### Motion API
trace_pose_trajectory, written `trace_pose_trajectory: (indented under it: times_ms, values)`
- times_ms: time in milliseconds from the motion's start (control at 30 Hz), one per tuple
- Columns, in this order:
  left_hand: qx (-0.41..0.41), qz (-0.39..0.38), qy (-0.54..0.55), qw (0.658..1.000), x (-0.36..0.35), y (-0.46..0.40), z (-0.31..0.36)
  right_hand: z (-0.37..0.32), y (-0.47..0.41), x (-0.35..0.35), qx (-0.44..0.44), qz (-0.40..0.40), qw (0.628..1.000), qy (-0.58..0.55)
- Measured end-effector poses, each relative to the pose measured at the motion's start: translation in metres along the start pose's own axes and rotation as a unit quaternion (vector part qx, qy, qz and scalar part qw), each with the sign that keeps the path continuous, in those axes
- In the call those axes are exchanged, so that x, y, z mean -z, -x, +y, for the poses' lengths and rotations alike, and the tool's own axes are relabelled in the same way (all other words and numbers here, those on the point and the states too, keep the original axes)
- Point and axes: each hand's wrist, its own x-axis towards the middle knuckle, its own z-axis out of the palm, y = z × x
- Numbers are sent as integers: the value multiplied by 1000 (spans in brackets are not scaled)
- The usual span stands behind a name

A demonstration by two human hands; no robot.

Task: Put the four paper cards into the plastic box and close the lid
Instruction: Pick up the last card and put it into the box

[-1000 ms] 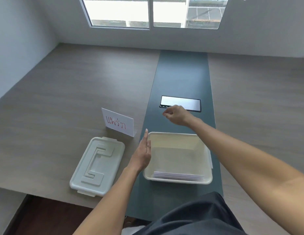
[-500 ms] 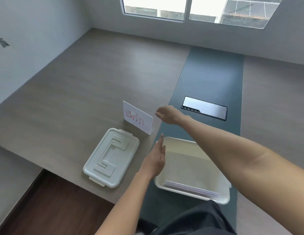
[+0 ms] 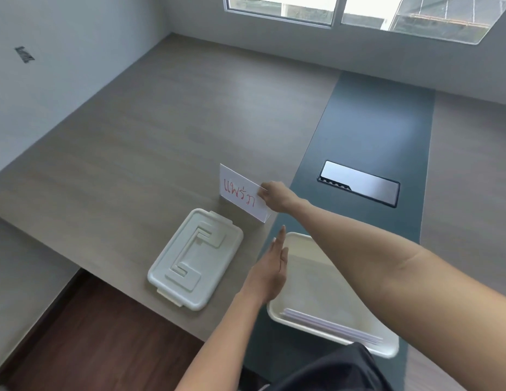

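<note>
The wooden table [image 3: 167, 131] carries a dark strip [image 3: 373, 136] down its middle, with a glossy black panel [image 3: 359, 183] set into it. On the strip near the person sits the white plastic box [image 3: 325, 300], open at the top; a thin stack of paper cards [image 3: 331, 324] lies flat inside along its near wall (their exact number cannot be told). The box's lid [image 3: 195, 259] lies flat on the wood just left of the box, apart from it. Beyond the lid stands a folded card [image 3: 240, 193] with red handwriting, upright like a tent. The right hand [image 3: 277, 197], reaching across over the box, pinches this card's upper right edge between fingertips and thumb. The left hand [image 3: 270, 273] is flat and open, fingers straight and together, holding nothing, set edge-on against the box's left wall.
</note>
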Motion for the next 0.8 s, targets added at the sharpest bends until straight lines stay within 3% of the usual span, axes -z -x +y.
trace_pose_trajectory:
  times_ms: [333,800]
  values:
    - [-10,16,29,999,1,3,2,52,28,37,-19,64,997,-43]
    - [-30,13,41,999,2,1,1,132,144,91,-73,169,976,-119]
